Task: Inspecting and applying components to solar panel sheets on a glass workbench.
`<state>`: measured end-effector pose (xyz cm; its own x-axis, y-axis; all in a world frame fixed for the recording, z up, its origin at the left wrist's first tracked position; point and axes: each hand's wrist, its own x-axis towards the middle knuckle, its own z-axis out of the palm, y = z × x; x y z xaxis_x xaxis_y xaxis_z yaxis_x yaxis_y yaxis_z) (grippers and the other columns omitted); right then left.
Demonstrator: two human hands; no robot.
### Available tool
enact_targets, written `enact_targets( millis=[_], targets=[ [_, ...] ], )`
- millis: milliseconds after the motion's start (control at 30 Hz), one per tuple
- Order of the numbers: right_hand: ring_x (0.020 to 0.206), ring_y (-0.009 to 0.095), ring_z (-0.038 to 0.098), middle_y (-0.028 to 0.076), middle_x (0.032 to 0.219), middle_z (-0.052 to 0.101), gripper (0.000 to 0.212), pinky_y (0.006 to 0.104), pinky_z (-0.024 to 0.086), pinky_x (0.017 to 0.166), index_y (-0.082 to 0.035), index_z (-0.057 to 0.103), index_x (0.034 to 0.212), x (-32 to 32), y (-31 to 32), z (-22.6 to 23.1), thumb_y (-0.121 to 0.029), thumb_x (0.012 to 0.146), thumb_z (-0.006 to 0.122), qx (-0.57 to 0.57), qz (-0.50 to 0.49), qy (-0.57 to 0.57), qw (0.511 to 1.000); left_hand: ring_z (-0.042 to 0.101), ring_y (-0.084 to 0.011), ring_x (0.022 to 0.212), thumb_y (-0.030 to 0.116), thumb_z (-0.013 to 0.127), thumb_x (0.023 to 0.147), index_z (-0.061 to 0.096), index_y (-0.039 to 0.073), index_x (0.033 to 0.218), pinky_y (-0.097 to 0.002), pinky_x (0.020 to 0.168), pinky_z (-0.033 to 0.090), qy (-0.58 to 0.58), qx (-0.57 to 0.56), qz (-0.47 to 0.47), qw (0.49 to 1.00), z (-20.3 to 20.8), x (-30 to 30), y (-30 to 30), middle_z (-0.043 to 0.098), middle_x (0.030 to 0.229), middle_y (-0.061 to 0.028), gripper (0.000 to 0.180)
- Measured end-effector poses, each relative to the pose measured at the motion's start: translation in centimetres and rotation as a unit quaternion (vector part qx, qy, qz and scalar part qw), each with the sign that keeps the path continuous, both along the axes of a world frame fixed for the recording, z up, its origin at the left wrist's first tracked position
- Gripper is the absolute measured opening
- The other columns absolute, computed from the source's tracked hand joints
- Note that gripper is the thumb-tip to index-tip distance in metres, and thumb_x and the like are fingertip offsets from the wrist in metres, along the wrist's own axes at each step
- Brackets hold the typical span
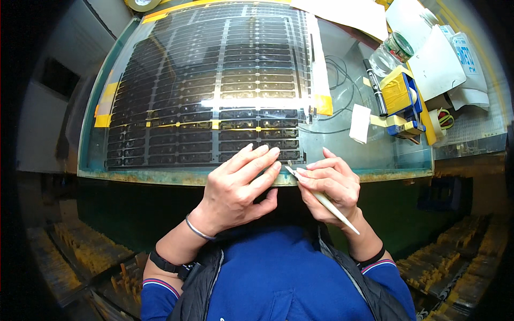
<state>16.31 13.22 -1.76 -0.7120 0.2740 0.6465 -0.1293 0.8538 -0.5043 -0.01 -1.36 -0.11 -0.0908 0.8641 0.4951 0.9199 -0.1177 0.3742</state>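
A large dark film sheet (198, 83) patterned with rows of strip-like panels lies on a glass-topped table (342, 147). At its near edge my left hand (243, 179) rests with outstretched fingertips on the film, thumb down by the table's front edge. My right hand (332, 187), just to the right, pinches a slim, pen-like tool with a tapered white handle (334, 211). Its narrow metallic tip points up and left toward the film's lower right corner, close to my left fingertips. Whether that tip is a blade or a brush, I cannot tell.
Yellow tape (105, 104) holds the film's edges. Rightward stand a tape dispenser (409, 120), a black marker (376, 88), a glass jar (390, 55), a folded white pad (360, 123) and white papers (436, 67). A thin black cable runs beside the film. A tape roll (142, 4) sits far left.
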Motion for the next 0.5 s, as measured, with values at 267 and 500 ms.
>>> enact_targets(
  millis=[267,500],
  targets=[
    [0.083,0.022,0.069,0.007,0.082,0.072,0.008,0.0475,0.051,0.089,-0.007,0.068,0.084,0.6,-0.8,0.0,-0.006,0.077,0.073,-0.102,-0.032,-0.008,0.994,0.064,-0.029,0.104,0.019,0.076,0.07,0.069,0.004,0.098,-0.0422,0.095,0.05,-0.01,0.008,0.01,1.0,0.3,0.4,-0.1,0.066,0.113,-0.0121,0.033],
    [0.085,0.034,0.066,0.016,0.092,0.068,0.019,0.0401,0.052,0.073,-0.001,0.064,0.104,-1.6,-0.3,0.3,0.0,0.084,0.065,-0.007,-0.059,-0.002,0.998,0.063,-0.0243,0.08,0.011,0.076,0.074,0.071,0.007,0.088,-0.035,0.072,0.052,-0.031,0.03,0.007,0.999,0.8,-0.6,1.2,0.067,0.093,-0.0077,0.015]
  ],
)
